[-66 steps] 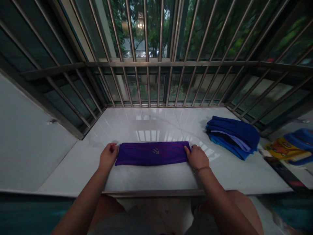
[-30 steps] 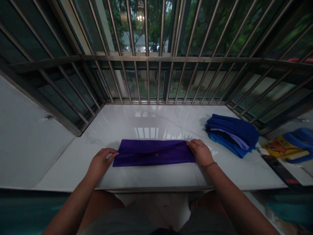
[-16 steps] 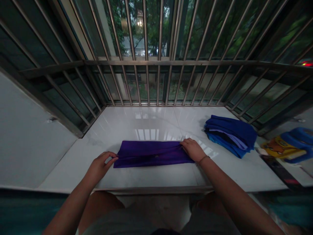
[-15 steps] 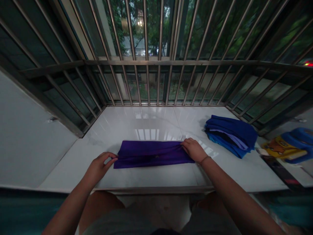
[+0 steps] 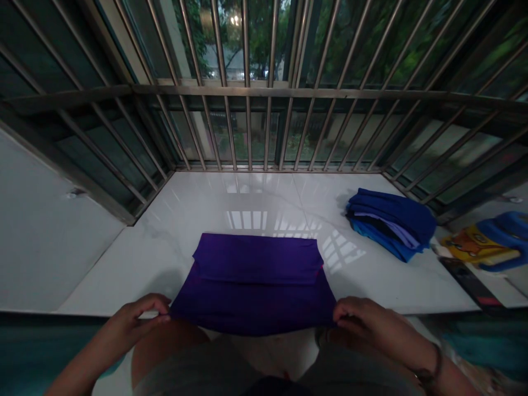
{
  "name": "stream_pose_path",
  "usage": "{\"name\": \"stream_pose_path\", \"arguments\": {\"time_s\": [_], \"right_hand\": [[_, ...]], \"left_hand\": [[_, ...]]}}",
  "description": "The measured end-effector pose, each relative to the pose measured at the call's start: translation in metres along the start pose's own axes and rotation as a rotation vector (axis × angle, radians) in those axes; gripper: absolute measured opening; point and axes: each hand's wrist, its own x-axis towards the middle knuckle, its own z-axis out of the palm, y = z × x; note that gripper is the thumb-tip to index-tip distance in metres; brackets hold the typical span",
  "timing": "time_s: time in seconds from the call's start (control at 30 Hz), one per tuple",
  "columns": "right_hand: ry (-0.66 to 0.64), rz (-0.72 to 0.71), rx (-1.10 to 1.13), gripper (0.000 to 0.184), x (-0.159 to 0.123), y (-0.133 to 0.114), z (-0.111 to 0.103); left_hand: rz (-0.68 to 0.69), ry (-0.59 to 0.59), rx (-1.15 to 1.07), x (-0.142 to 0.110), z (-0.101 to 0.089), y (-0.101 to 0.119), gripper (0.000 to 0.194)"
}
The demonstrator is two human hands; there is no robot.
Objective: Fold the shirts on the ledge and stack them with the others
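Observation:
A purple cloth (image 5: pixel 256 280) lies partly unfolded on the white marble sill (image 5: pixel 173 220), its near part pulled out past the front edge toward me. Its far part stays folded in a band. My left hand (image 5: pixel 138 319) pinches the cloth's near left corner. My right hand (image 5: pixel 371 324) pinches the near right corner. Both hands are closed on the fabric and hover just in front of the sill's edge, above my lap.
A stack of folded blue cloths (image 5: pixel 390 223) sits at the sill's right. Metal window bars (image 5: pixel 247 93) fence the back and sides. A blue and yellow item (image 5: pixel 482 247) lies at the far right, beyond the sill.
Both hands have pulled back toward me with the cloth's near edge, opening the narrow folded strip into a wider sheet that overhangs the sill's front.

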Motion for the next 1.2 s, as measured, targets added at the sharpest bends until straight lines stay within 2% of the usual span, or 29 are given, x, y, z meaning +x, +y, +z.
{"name": "stream_pose_path", "arguments": {"time_s": [0.1,0.23,0.3,0.37,0.5,0.63,0.73,0.87,1.0,1.1,1.2], "right_hand": [[0.079,-0.001,-0.006,0.019,0.004,0.009,0.001],[0.157,-0.001,0.023,0.025,0.011,0.014,-0.010],[0.213,-0.010,0.035,0.028,0.016,0.013,-0.019],[0.298,-0.028,0.035,0.032,0.025,0.012,-0.029],[0.439,-0.094,-0.005,0.031,0.064,0.019,-0.050],[0.473,-0.096,-0.039,0.026,0.117,0.032,-0.061],[0.487,-0.052,-0.085,0.022,0.151,0.040,-0.059],[0.524,-0.010,-0.119,0.023,0.178,0.048,-0.048],[0.576,0.033,-0.171,0.023,0.188,0.051,-0.040],[0.627,0.055,-0.227,0.026,0.182,0.045,-0.034],[0.696,0.042,-0.304,0.034,0.161,0.030,-0.013]], "left_hand": [[-0.002,-0.054,0.014,0.006,-0.001,0.010,0.041],[0.017,-0.135,0.036,0.016,-0.001,0.018,0.037],[0.029,-0.115,0.045,0.023,-0.003,0.019,0.037],[0.041,-0.040,0.055,0.034,-0.006,0.021,0.038],[0.087,0.121,0.027,0.076,-0.015,0.031,0.042],[0.073,0.232,-0.027,0.135,-0.016,0.038,0.051],[0.021,0.278,-0.011,0.171,-0.011,0.036,0.055],[-0.001,0.299,0.017,0.198,-0.003,0.030,0.048],[-0.023,0.347,0.091,0.204,0.000,0.030,0.038],[-0.024,0.431,0.175,0.190,0.007,0.036,0.038],[0.142,0.481,0.317,0.160,0.034,0.043,0.040]]}}
